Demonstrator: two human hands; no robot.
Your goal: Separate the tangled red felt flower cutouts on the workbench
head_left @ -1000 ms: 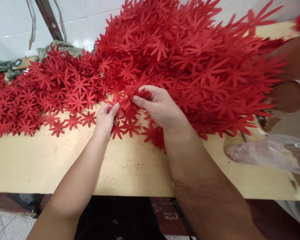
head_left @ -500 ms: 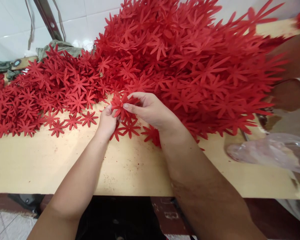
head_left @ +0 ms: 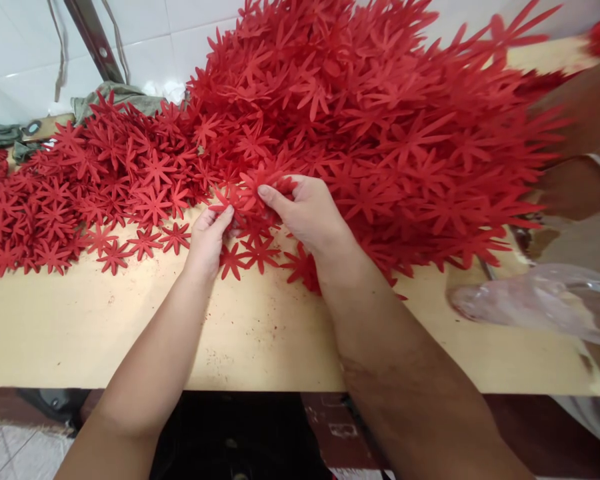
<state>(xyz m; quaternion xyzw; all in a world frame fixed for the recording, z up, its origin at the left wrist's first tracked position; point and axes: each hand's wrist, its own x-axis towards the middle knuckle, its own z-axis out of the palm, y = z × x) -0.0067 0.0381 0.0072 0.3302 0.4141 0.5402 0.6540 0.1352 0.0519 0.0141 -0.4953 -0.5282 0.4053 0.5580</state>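
Observation:
My left hand (head_left: 211, 230) pinches a red flower-shaped cutout (head_left: 229, 200) with narrow petals between thumb and fingers. Just to its right, my right hand (head_left: 305, 207) is closed on another red flower-shaped cutout (head_left: 255, 187), thumb on top. The two pieces lie close together, and whether they touch I cannot tell. Below the hands, a few loose red cutouts (head_left: 260, 253) lie flat on the table. The fingertips under both pieces are hidden.
A tall heap of red cutouts (head_left: 380, 127) fills the back and right, with a lower pile (head_left: 55, 220) at the left. A clear plastic bag (head_left: 540, 300) lies at the right beside a cardboard box (head_left: 585, 167). Red specks dot the pale tabletop (head_left: 260, 353).
My hands have moved slightly apart, the right one up and to the right. The red pieces, stacked together before, are now separated, one in each hand.

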